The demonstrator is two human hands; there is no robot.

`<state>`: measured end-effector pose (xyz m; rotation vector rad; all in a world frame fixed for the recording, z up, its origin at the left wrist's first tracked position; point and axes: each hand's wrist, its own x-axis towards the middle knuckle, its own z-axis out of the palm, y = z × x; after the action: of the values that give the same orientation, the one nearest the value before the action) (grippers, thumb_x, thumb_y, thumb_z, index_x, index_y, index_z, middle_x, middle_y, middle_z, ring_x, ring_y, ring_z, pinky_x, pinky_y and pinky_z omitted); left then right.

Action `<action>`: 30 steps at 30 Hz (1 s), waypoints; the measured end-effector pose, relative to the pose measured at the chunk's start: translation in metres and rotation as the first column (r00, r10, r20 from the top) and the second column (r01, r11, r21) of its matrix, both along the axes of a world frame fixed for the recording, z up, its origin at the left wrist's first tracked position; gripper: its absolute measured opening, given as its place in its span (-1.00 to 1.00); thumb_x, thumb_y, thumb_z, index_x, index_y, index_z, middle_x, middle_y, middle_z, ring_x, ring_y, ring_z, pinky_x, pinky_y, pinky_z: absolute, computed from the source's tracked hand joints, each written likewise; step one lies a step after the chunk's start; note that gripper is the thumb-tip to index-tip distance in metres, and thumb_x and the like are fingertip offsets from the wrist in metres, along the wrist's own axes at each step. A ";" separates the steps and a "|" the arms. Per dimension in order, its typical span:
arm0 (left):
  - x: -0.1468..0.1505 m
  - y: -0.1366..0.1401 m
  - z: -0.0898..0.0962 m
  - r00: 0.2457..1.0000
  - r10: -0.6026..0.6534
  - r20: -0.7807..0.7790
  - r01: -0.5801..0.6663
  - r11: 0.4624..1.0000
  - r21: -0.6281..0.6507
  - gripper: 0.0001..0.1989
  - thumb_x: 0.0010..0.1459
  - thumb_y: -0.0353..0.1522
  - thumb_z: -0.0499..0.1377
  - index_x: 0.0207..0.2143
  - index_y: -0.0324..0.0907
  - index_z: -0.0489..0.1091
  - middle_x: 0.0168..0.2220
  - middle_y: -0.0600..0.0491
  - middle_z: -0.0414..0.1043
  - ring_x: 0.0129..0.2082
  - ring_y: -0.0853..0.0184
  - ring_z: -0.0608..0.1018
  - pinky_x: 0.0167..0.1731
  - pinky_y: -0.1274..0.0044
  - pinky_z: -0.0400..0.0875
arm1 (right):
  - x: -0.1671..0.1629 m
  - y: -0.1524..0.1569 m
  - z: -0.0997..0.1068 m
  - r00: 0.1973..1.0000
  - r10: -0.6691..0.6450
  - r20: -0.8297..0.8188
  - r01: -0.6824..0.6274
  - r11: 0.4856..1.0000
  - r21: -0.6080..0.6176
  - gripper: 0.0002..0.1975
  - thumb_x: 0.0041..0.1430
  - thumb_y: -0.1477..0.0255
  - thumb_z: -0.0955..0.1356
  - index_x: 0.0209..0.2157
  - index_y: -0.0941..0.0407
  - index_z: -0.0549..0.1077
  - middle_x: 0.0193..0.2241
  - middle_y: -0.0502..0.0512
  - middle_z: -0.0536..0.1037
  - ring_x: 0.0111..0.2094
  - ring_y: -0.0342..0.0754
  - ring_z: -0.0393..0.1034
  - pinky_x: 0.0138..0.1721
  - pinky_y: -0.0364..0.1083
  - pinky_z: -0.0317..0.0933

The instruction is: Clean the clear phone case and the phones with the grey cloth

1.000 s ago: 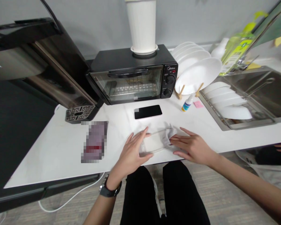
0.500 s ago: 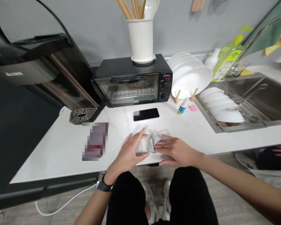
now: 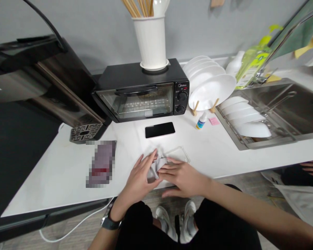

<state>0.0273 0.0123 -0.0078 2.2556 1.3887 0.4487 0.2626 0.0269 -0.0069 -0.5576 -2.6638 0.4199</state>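
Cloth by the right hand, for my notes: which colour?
The cloth is light grey, showing in the head view.

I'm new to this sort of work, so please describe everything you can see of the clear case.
The clear case is shallow, see-through and plastic-looking, with rounded corners and a rim. It lies on the white counter, nearer the person than the phone. The left hand spans its left end, where the right hand lies on grey cloth; both hide part of it.

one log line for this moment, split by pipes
left hand: at left end of clear case | right hand: fingers on grey cloth over case | phone: on counter beyond case | spray bottle: beside pink note
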 end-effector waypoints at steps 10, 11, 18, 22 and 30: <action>0.012 0.002 0.006 0.998 -0.028 0.050 0.030 0.999 -0.043 0.04 0.25 -0.21 0.31 0.52 0.12 -0.34 0.40 0.03 0.29 0.44 0.16 0.27 0.48 0.12 -0.23 | 0.054 0.007 -0.002 0.936 -0.349 0.036 0.341 0.929 0.144 -0.49 0.42 0.04 0.30 0.04 0.19 0.53 -0.03 0.32 0.66 0.00 0.19 0.58 0.35 0.28 0.11; 0.012 0.002 0.006 0.998 -0.033 0.046 0.034 0.999 -0.037 0.02 0.26 -0.18 0.30 0.52 0.11 -0.33 0.42 0.01 0.25 0.44 0.15 0.26 0.48 0.12 -0.24 | 0.038 0.003 -0.002 0.940 -0.342 0.018 0.337 0.933 0.129 -0.46 0.39 0.00 0.32 0.05 0.20 0.53 -0.03 0.32 0.66 0.01 0.20 0.57 0.35 0.26 0.13; 0.012 -0.001 0.001 0.999 -0.019 0.038 0.018 0.999 0.034 0.00 0.26 -0.16 0.30 0.53 0.02 -0.27 0.42 -0.07 0.22 0.42 0.14 0.29 0.47 0.16 -0.13 | 0.005 -0.019 -0.004 0.977 -0.194 -0.085 0.195 0.981 0.001 -0.59 0.44 0.06 0.30 0.02 0.08 0.53 0.01 0.15 0.66 0.07 0.08 0.54 0.41 0.20 0.01; 0.015 -0.001 0.003 0.999 -0.008 0.049 0.006 0.999 0.040 -0.01 0.25 -0.18 0.31 0.52 0.05 -0.24 0.35 -0.03 0.34 0.39 0.14 0.33 0.46 0.12 -0.13 | 0.053 -0.020 -0.009 0.924 -0.373 -0.084 0.376 0.926 0.023 -0.67 0.50 0.18 0.26 0.03 0.06 0.53 0.00 0.13 0.67 0.10 0.06 0.54 0.41 0.22 -0.03; 0.010 0.002 0.007 0.995 -0.062 0.077 0.063 0.998 -0.010 -0.05 0.31 -0.17 0.23 0.53 0.04 -0.30 0.48 -0.06 0.12 0.44 0.13 0.26 0.47 0.14 -0.16 | -0.007 -0.026 -0.004 0.880 -0.471 -0.055 0.474 0.880 0.038 -0.47 0.40 0.04 0.32 0.10 0.19 0.49 0.08 0.32 0.61 0.14 0.20 0.48 0.37 0.25 0.05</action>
<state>0.0368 0.0140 -0.0003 2.2414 1.2757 0.4988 0.2559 0.0006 -0.0105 -1.1325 -2.3731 0.2135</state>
